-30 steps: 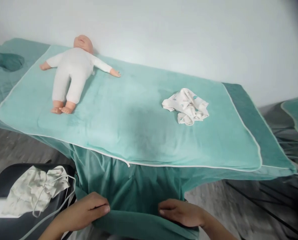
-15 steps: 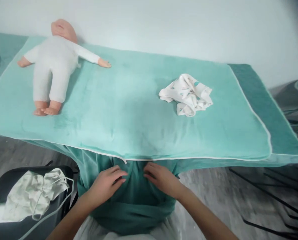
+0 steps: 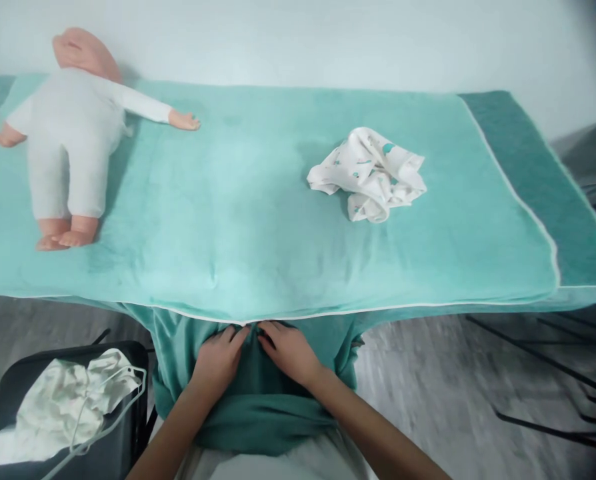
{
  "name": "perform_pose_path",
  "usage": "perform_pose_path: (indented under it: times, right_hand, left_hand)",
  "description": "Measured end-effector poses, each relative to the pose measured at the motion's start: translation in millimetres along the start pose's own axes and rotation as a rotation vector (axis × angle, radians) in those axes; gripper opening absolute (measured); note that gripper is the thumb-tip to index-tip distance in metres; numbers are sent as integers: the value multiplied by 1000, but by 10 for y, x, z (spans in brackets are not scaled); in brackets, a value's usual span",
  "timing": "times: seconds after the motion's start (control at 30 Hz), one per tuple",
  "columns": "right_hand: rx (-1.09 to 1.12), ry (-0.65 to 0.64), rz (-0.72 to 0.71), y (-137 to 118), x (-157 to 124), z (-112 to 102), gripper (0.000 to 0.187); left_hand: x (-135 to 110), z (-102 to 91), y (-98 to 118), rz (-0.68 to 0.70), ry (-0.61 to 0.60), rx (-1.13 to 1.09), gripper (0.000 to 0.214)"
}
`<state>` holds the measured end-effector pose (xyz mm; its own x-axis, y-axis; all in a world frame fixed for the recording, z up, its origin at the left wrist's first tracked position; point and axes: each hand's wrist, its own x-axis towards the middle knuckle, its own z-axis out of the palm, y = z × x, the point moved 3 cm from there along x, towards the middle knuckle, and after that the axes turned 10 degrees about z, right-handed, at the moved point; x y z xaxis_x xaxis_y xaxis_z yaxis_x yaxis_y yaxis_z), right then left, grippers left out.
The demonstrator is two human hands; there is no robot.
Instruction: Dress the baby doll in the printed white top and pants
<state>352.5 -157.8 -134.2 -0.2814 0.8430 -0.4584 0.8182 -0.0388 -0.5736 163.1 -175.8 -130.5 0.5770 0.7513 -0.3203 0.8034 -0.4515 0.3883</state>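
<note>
Since half a second ago, both hands are seen raised along the dark green cloth (image 3: 263, 420) and drawn closer together, up to the white-piped edge of the pale teal towel (image 3: 258, 227). The left hand (image 3: 221, 360) and right hand (image 3: 288, 350) are laid flat, fingers extended, pressed on that cloth where it hangs below the table edge; nothing is gripped. If the cloth is tugged, the towel above could be dragged forward and whatever lies on it shifted. Counted: two hands, one doll (image 3: 68, 147), one crumpled printed garment (image 3: 371, 173), one towel, one black bin (image 3: 123, 427) holding one white bundle (image 3: 63, 407).
</note>
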Motion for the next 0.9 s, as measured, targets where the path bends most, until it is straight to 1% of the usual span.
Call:
perform_pose_path:
  times: [0.1,0.17,0.33,0.47,0.57,0.7,0.9]
  right_hand:
    - [-63,0,25,-32,17,57,29]
    - [-65,24,53,-43,24,74,30]
    - [-73,64,158,-38,38,107,29]
    - [-81,76,202,-19,42,143,29]
    - [-69,74,224,5,36,177,31]
    - [-72,82,224,23,32,213,32]
    - [-173,114,154,-33,50,231,27]
  left_hand:
    - [22,27,-13,12,52,11,42]
    - [45,42,-6,28,93,17,39]
    - [128,78,53,86,176,36,28]
    - [189,109,87,74,243,76,16]
    - [211,133,94,45,266,113,12]
    - [221,145,81,29,312,140,7]
    - [201,153,24,75,436,57,15]
